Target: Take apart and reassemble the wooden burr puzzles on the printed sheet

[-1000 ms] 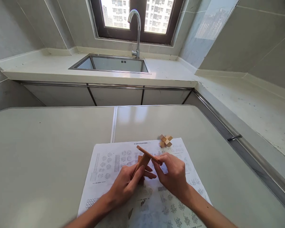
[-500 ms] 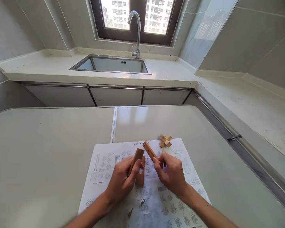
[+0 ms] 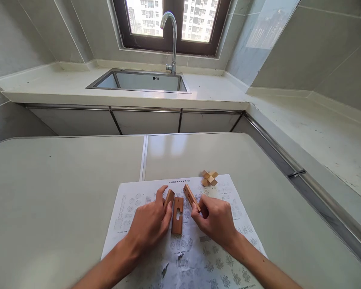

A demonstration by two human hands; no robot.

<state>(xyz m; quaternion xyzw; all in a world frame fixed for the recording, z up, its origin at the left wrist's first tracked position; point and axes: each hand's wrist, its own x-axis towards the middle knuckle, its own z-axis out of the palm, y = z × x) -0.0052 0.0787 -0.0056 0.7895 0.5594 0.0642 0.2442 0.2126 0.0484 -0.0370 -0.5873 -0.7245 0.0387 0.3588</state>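
My left hand (image 3: pixel 150 220) grips a brown wooden block (image 3: pixel 169 198) between thumb and fingers, its index finger lifted. Just right of it, a slotted wooden piece (image 3: pixel 177 225) with a notch in its right side lies on the printed sheet (image 3: pixel 123 204). My right hand (image 3: pixel 215 216) pinches the lower end of another wooden piece (image 3: pixel 191 196), which leans up and to the left. The two held pieces are apart. A pale interlocked wooden puzzle (image 3: pixel 209 178) rests at the sheet's top right edge.
The sheet lies on a pale table (image 3: pixel 63 200) with a seam (image 3: pixel 143 158). Beyond it stand a counter (image 3: pixel 63 86) with a sink (image 3: pixel 150 82), a faucet (image 3: pixel 174 40) and a window. Another counter (image 3: pixel 319 128) runs along the right.
My left hand has moved slightly left and lower with its block, raising its index finger and uncovering the slotted piece. The piece in my right hand has shifted slightly down.
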